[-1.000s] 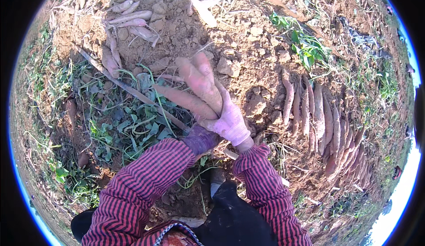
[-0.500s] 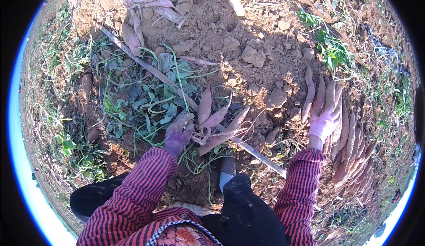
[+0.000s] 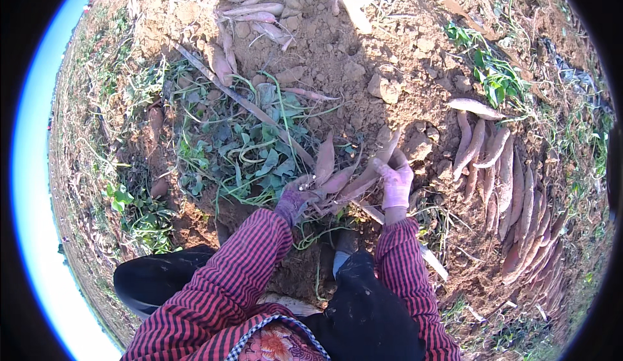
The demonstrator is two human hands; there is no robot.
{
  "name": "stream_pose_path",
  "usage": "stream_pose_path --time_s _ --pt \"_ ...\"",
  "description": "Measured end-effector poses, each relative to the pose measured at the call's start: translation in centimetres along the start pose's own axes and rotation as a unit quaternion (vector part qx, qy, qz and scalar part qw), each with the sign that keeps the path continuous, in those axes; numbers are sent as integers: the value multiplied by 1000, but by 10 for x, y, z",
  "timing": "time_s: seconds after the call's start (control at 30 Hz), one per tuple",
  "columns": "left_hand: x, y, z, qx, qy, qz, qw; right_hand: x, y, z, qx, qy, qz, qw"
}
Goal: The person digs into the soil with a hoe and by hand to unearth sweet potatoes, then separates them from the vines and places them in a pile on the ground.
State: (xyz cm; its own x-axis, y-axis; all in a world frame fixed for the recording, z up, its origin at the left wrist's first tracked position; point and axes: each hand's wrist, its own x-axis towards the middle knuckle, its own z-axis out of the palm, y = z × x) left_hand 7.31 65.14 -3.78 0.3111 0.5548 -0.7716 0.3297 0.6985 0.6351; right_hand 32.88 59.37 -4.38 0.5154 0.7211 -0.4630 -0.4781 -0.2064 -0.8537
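Note:
My left hand (image 3: 296,199), in a purple glove, is closed round the stem end of a cluster of sweet potatoes (image 3: 326,160). Several pinkish roots fan out from that stem above my legs. My right hand (image 3: 396,184), in a pale pink-purple glove, has its thumb and fingers round a long sweet potato (image 3: 375,167) on the cluster's right side. To the right, a row of loose sweet potatoes (image 3: 522,199) lies side by side on the soil, with one sweet potato (image 3: 476,108) lying crosswise at its far end.
Cut green vines (image 3: 240,150) heap up left of the cluster. A long wooden stick or handle (image 3: 227,91) slants under my hands. More sweet potatoes (image 3: 253,12) lie on the dug soil (image 3: 324,49) at the far side. Leafy weeds (image 3: 493,78) grow at the far right.
My right hand has left the row of sweet potatoes on the right and come over to the cluster. A sweet potato now lies across the row's far end. The view has shifted slightly.

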Motion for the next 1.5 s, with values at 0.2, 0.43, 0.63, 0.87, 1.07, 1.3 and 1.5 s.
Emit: stream_pose_path --time_s 0.2,0.43,0.63,0.87,1.07,1.3,1.5 --pt "-41 33 13 -238 -70 26 968 29 -31 -42 423 137 -56 894" --pt "-43 71 48 -325 -89 47 940 21 -89 -77 90 165 -239 953" --pt "-29 80 47 -309 -123 55 941 32 -134 -117 -677 27 -385 627" --pt "-16 94 63 -122 -239 79 960 -15 -48 -1 243 -244 72 936" --pt "1 110 73 664 -211 258 669 -20 -87 52 46 -289 -61 954" --pt "42 171 81 846 -394 89 349 -10 -138 27 -221 -31 -129 966" --pt "197 309 113 738 34 620 264 56 -150 -108 -650 328 -147 670"
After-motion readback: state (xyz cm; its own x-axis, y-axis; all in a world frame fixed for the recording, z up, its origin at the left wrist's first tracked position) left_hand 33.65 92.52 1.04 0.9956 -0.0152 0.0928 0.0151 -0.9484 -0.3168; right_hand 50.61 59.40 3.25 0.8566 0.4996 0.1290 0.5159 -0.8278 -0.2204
